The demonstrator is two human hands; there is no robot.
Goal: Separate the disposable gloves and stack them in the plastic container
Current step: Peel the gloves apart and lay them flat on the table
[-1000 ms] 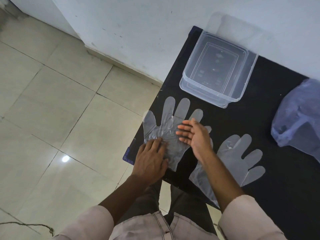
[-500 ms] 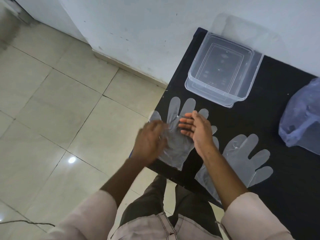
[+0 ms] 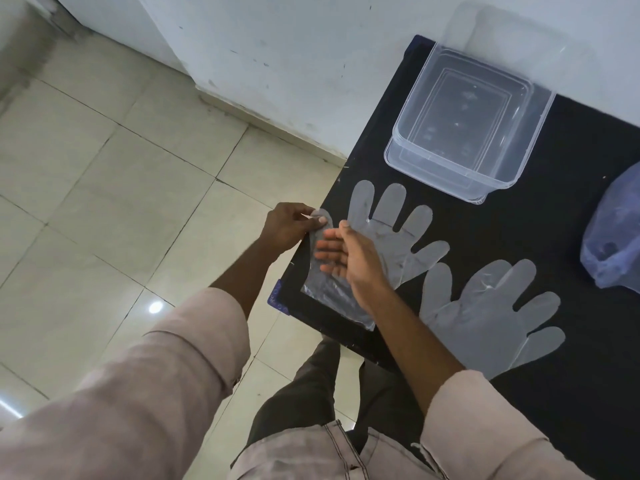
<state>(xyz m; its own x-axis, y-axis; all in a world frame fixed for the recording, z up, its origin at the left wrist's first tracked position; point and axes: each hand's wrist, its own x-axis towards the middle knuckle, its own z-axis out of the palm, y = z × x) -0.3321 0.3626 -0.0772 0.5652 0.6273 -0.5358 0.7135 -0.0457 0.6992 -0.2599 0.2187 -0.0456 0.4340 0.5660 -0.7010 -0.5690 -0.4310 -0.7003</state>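
Note:
A clear disposable glove (image 3: 388, 230) lies flat near the left edge of the black table (image 3: 540, 244). My left hand (image 3: 289, 225) pinches that glove's thumb tip at the table edge. My right hand (image 3: 349, 261) hovers flat over the glove's palm, fingers apart, pointing left. A second clear glove (image 3: 485, 313) lies flat to the right, near the front edge. The clear plastic container (image 3: 467, 126) stands at the back of the table against the wall, with nothing visible inside.
A bluish plastic bag (image 3: 613, 244) sits at the table's right edge. A white wall runs behind the table. Beige floor tiles (image 3: 104, 202) lie to the left, beyond the table's left edge.
My left hand slid from the glove's cuff up to its thumb and pinched it. My right hand moved down over the palm. The camera shifted, so the table sits further right.

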